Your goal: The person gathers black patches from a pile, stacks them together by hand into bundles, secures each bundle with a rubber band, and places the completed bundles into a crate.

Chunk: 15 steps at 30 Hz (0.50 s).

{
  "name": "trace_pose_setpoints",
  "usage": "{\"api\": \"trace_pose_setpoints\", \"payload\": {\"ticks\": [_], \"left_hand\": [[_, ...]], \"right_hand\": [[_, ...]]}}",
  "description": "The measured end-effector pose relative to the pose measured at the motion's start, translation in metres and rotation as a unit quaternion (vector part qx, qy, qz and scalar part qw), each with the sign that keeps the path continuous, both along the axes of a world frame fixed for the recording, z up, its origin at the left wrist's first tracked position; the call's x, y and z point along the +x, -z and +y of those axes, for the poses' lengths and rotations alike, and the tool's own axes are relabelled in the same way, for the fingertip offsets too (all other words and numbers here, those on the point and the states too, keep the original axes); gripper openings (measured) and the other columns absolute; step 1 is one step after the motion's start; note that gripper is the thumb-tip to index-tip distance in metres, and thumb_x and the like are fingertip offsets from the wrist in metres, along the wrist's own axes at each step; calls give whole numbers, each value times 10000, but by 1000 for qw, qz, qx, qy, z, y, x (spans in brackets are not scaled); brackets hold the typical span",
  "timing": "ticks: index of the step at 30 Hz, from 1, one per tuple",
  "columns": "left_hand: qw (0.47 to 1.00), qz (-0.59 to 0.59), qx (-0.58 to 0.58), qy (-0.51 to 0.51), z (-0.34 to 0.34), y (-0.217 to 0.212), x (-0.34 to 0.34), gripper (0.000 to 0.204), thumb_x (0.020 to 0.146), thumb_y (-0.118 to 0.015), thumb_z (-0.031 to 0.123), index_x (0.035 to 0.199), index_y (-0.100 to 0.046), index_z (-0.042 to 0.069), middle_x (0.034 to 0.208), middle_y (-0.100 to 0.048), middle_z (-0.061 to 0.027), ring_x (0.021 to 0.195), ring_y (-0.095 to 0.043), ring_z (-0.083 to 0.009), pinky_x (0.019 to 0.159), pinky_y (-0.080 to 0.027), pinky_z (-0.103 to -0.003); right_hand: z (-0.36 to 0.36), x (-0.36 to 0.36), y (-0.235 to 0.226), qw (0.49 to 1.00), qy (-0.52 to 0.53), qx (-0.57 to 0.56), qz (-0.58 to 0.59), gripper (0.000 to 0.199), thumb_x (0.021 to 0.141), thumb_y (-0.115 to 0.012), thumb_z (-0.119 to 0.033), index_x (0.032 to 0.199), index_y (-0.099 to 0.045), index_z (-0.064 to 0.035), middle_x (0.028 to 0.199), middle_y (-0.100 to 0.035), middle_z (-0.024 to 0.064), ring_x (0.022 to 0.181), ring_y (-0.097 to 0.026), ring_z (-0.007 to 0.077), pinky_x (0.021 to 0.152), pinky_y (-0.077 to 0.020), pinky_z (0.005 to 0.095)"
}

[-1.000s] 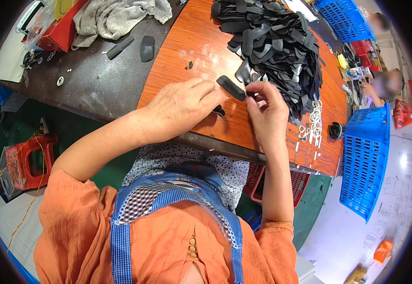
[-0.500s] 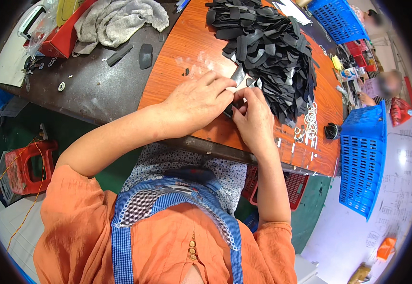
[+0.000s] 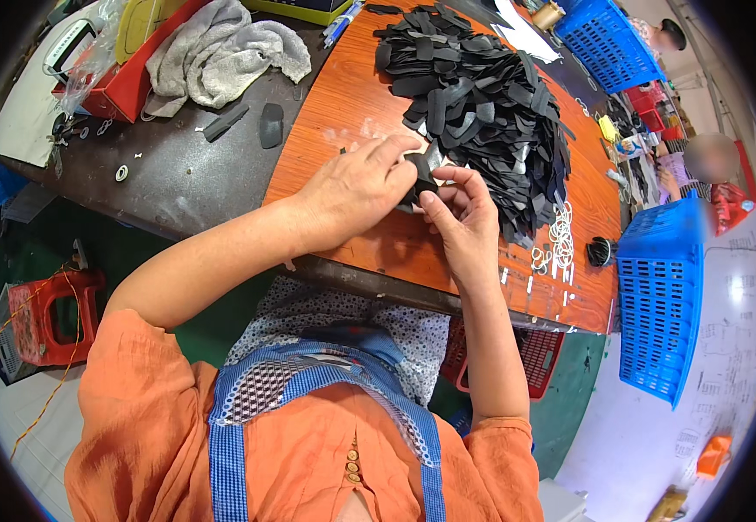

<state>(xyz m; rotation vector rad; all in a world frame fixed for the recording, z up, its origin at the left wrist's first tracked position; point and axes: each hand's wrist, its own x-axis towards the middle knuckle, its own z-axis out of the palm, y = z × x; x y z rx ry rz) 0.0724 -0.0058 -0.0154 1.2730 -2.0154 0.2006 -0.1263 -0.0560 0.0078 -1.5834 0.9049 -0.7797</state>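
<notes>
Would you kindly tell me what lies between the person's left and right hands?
In the head view, a black piece lies between the left hand and the right hand.

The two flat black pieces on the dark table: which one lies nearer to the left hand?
The broader piece, beside the orange-brown tabletop; the narrower, slanted piece lies farther from the left hand.

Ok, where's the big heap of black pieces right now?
In the head view, the heap of black pieces lies on the orange tabletop, upper right of centre, beyond the right hand; the white loops lie by its near right end.
</notes>
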Motion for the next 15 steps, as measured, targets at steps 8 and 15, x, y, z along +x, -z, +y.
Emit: {"api": "trace_pose_setpoints", "payload": {"ticks": [8,15], "left_hand": [[998,22,37,-45,9,-12,15,268,814,-714,59,1028,-566,-3,1146,-627,-191,1158,-600,-373,951,-516,-459],[991,-78,89,60,5,-3,9,133,885,-638,118,959,-575,27,1120,-677,-161,1095,-675,-328,881,-574,-425]], "right_hand": [[-6,-6,21,987,55,-119,88,274,955,-732,-42,1208,-629,-26,883,-716,21,738,-623,63,675,-501,222],[-1,9,-3,962,-1,-225,155,249,908,-755,-47,1148,-689,-63,868,-711,82,770,-713,199,683,-553,341]]}}
